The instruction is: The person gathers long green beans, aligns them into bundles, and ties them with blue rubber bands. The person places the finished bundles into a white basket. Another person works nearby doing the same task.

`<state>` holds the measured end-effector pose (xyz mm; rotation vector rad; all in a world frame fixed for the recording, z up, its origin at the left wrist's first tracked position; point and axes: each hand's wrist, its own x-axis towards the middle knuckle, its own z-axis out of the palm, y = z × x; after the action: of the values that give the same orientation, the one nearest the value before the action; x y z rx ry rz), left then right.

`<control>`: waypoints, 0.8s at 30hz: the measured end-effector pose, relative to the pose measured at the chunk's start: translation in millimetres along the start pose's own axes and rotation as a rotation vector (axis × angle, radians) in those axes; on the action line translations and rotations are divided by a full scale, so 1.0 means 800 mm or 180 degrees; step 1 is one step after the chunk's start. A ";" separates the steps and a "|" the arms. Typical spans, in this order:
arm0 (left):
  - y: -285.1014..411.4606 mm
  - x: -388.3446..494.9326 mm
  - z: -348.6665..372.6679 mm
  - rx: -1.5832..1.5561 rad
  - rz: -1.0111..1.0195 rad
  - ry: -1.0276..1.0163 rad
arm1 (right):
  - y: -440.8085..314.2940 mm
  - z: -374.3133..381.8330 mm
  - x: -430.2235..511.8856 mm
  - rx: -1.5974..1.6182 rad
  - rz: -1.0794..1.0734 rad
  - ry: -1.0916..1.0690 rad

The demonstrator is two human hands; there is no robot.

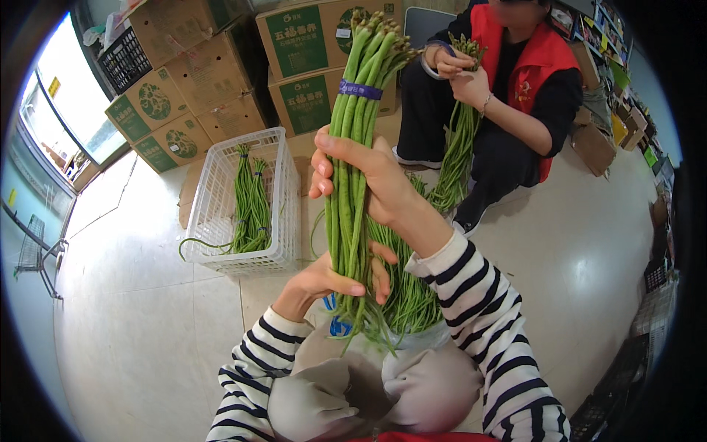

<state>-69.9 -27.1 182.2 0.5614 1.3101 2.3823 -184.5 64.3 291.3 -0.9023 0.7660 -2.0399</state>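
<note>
A bundle of long green yardlong beans [348,182] stands upright before me, its stem ends at the top. Around its upper part runs a purple printed band [360,89]. My right hand [381,171] grips the bundle below the band, fingers wrapped around it. Lower down, my left hand [337,279] curls around the beans near their thin tail ends, thumb in front. Behind and below the bundle lies a large heap of loose yardlong beans [411,287] on a clear plastic sheet or bag [422,336]. Something blue [339,326] shows beside my left hand, mostly hidden.
A white plastic crate [284,221] on the tiled floor holds banded bean bundles [251,204]. Cardboard boxes [304,102] are stacked behind it. Opposite, a seated person in a red vest [544,83] holds another bean bunch [461,138]. Shelves of goods [624,110] line the right side.
</note>
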 end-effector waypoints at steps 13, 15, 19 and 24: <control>-0.105 -0.053 -0.027 -0.0644 -0.0775 0.1331 | 0.098 -0.197 0.027 0.2052 0.0596 0.1131; -0.115 -0.056 -0.032 -0.0547 -0.0980 0.1504 | 0.115 -0.210 0.015 0.2305 0.0605 0.0983; -0.119 -0.062 -0.029 0.0033 -0.1180 0.1433 | 0.132 -0.210 -0.016 0.2193 0.0548 0.0792; -0.107 -0.046 -0.009 -0.1310 -0.0201 0.0522 | 0.098 -0.156 -0.034 0.2343 0.0410 -0.0449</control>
<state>-31.9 -7.6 99.4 0.2052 0.8391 2.5850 -240.3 71.5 152.5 -0.5377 -0.0294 -1.8962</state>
